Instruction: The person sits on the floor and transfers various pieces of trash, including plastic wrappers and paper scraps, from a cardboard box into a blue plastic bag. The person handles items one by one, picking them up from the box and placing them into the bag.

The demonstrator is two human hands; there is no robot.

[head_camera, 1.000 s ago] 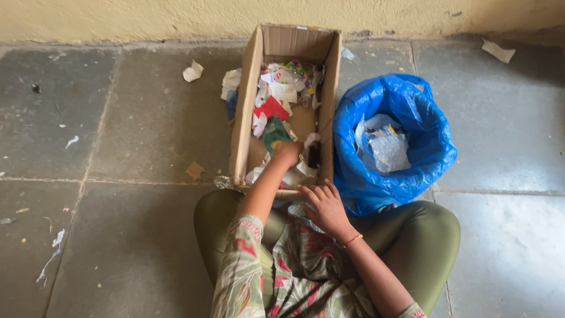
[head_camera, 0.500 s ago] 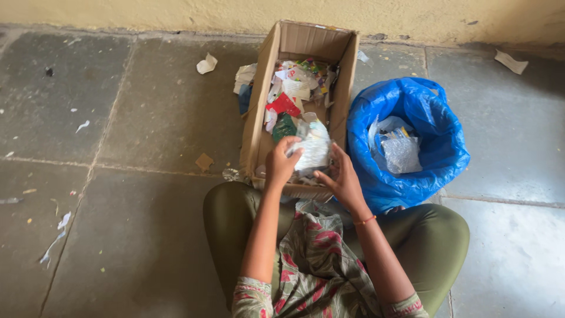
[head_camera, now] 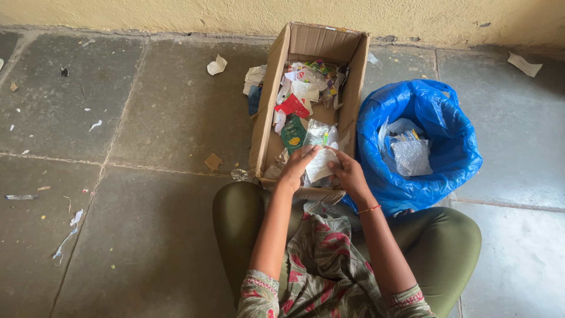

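Observation:
I sit cross-legged on a stone floor in front of an open cardboard box (head_camera: 262, 123) filled with paper scraps and wrappers. My left hand (head_camera: 297, 168) and my right hand (head_camera: 348, 172) are over the box's near end. Together they hold a clear plastic wrapper (head_camera: 321, 147) with white paper in it, the left gripping its left edge, the right its lower right edge. A green packet (head_camera: 292, 134) and a red scrap (head_camera: 293, 106) lie in the box just beyond my hands.
A blue plastic bag (head_camera: 438, 112) stands open to the right of the box, with crumpled clear plastic (head_camera: 409, 154) inside. Paper scraps litter the floor, among them a white one (head_camera: 216, 65) and a brown piece (head_camera: 212, 161). A yellow wall runs behind.
One second ago my left hand was reaching into the box and my right rested at its near edge. Both hands have since lifted out the clear wrapper and now hold it over the box.

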